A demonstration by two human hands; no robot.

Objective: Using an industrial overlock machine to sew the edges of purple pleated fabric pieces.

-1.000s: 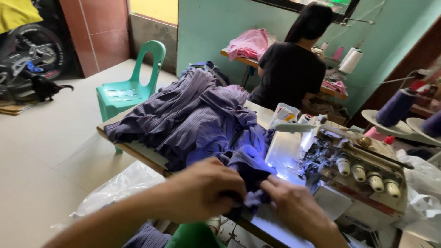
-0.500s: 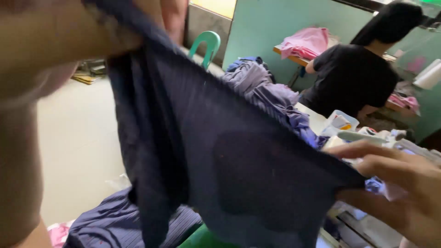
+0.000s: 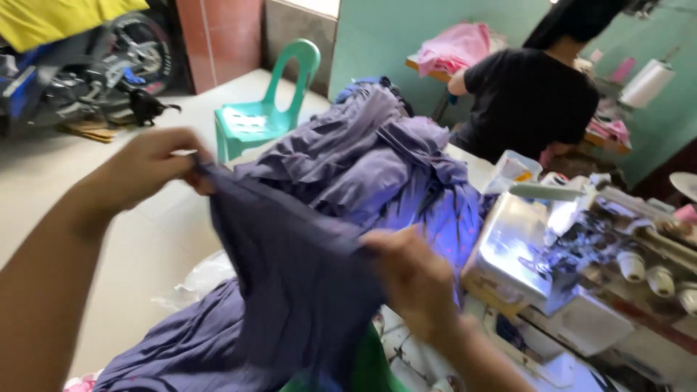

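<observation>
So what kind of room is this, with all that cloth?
Probably a small sewing workshop. A sewing machine stands on the table, a big pile of purple-blue fabric lies beside it, and another person sits at a second table with pink cloth.

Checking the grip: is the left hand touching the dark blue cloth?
Touching. The head view shows the left hand pinching the top edge of the dark blue cloth, which hangs from it.
</observation>
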